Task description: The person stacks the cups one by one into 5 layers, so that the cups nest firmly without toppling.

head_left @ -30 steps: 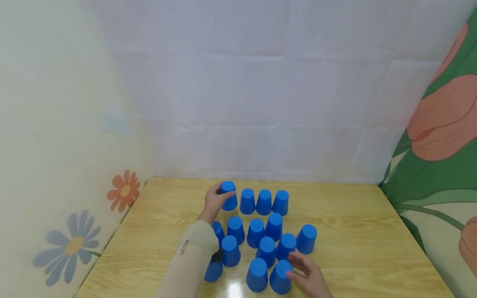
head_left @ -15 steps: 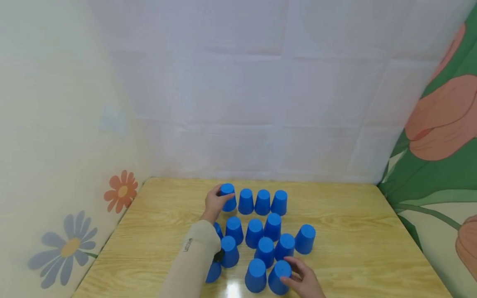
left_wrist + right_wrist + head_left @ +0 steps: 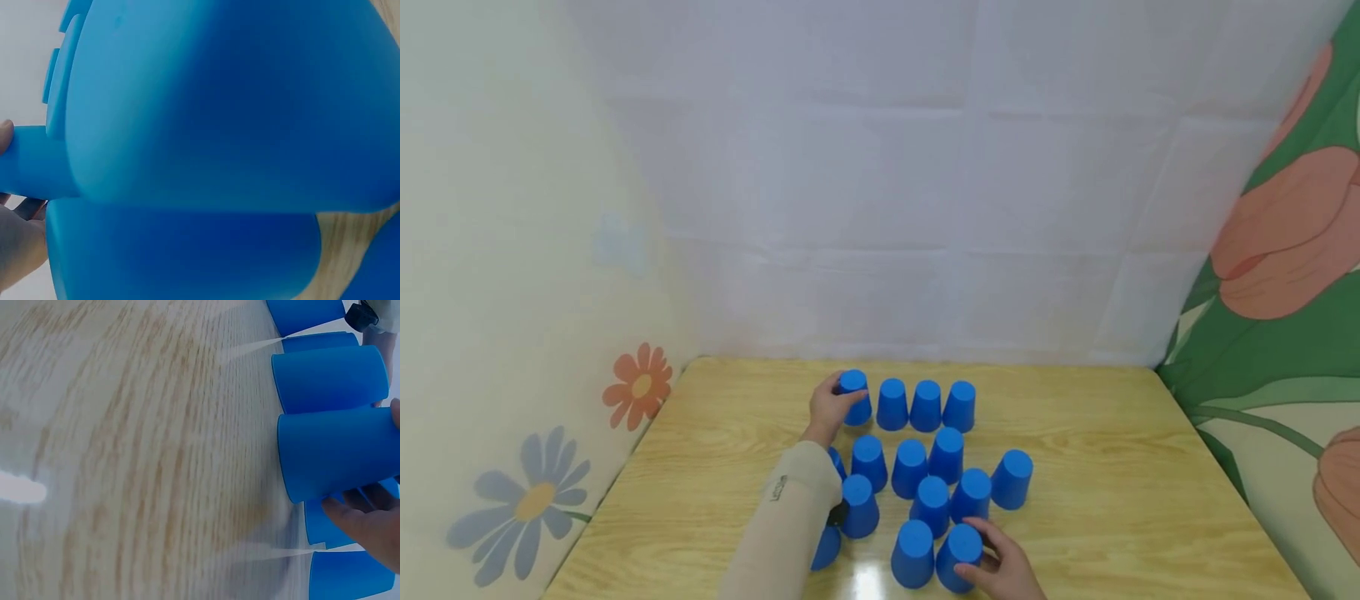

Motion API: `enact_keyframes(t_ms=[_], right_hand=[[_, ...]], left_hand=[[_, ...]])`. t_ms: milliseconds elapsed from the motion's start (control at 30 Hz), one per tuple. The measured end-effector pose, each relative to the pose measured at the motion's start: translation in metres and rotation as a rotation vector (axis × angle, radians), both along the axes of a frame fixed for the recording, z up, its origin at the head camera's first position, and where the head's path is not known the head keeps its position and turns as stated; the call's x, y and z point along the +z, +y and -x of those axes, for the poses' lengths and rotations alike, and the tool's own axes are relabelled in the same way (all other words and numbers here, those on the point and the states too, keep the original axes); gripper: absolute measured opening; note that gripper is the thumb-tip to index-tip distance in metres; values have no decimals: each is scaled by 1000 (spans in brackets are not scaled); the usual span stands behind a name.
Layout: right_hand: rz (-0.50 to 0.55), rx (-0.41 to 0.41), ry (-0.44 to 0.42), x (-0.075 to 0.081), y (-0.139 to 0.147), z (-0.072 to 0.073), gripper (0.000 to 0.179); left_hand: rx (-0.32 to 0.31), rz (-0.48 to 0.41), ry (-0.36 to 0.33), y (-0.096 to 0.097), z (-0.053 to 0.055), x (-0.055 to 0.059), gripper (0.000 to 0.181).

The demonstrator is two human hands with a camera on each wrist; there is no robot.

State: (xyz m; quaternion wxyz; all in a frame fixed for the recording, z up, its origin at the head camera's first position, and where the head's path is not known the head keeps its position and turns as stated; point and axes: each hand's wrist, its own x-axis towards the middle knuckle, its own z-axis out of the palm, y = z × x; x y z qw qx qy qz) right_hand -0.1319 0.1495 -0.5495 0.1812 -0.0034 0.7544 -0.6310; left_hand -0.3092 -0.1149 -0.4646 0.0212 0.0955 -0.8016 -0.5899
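left fingers (image 3: 851, 399) around far blue cup (image 3: 859, 413), right fingers (image 3: 988, 529) around near cup (image 3: 959, 550)

Plain blue cups (image 3: 930, 507), tapered, upside down, four abreast behind the rest

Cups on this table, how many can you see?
15: 4 cups in the back row, 8 in the middle, 3 in front; the left sleeve may hide more.

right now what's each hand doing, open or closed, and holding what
Left hand: closed, holding the leftmost upside-down blue plastic cup at the back.
Right hand: closed, holding the rightmost upside-down blue plastic cup at the front.
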Motion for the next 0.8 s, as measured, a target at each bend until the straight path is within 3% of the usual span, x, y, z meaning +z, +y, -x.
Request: enact_keyframes(t_ms=[800], right_hand=[[83, -32, -39, -16, 3, 2, 55]], left_hand=[[-3, 7, -120, 1, 7, -14, 49]])
